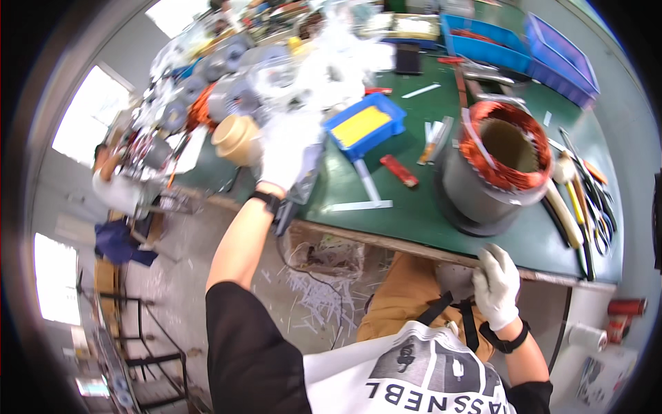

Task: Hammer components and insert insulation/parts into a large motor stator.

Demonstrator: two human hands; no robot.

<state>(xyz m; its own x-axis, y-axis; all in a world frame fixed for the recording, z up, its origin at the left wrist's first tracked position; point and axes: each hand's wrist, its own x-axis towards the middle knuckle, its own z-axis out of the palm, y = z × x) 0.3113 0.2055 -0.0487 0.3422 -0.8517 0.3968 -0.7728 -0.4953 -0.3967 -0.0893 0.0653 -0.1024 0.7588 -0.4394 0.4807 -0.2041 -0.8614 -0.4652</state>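
The left hand [286, 155], in a white glove, is stretched out toward the middle left of the frame, resting on the green bench [407, 207]. Whether its fingers are closed on anything I cannot tell; the glove is overexposed and blurred. A dark tool-like object [298, 193] lies just under the wrist, touching or nearly so. Just beside the hand, to the left, sits a tan tape roll [236, 138]; to its right a small blue tray [365, 124] with a yellow sheet in it.

The right hand [496, 283], also gloved, sits at the lower right, fingers curled together against the near edge of the bench, gripping nothing loose.

Above it, right of centre, stands the grey stator [493, 176] with copper windings around its open top, upright and well apart from the reaching hand. White strips [360, 205] and a red bar [399, 170] lie between them.

To my eye the reach would go best with the right hand bracing on the edge, and the sleeve kept clear of the clutter behind the tape.
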